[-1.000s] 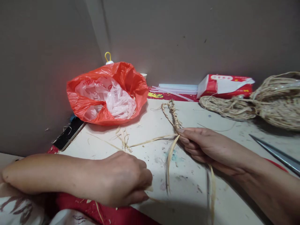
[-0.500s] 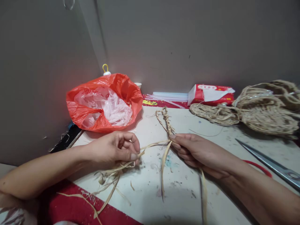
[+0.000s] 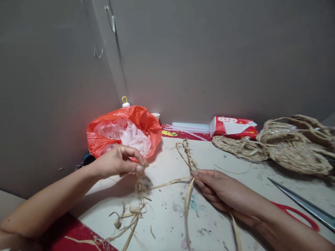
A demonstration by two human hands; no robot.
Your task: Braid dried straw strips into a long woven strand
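**Braid point(image 3: 187, 153) pinched above a stained white tabletop point(image 3: 164, 211)**

Grey walls point(image 3: 222, 69) meet in a corner behind the table, whose pale surface carries dark specks and a bluish smear; red cloth point(image 3: 70, 230) shows at lower left. A red bag point(image 3: 95, 141) holding white plastic point(image 3: 131, 134) sits at the back, with a tissue pack point(image 3: 222, 131), bundled fibre cord point(image 3: 295, 151) and scissors point(image 3: 306, 207) toward the right.

The right hand point(image 3: 217, 186) is closed, thumb and fingers pinching the near end of the braid, which lies mid-table. The left hand point(image 3: 117, 162) is narrow, thumb and forefinger nearly meeting above blurred loose fibre point(image 3: 140, 186); whether it grips any, I cannot tell. A pale strip point(image 3: 169, 182) runs from that fibre to the braid.
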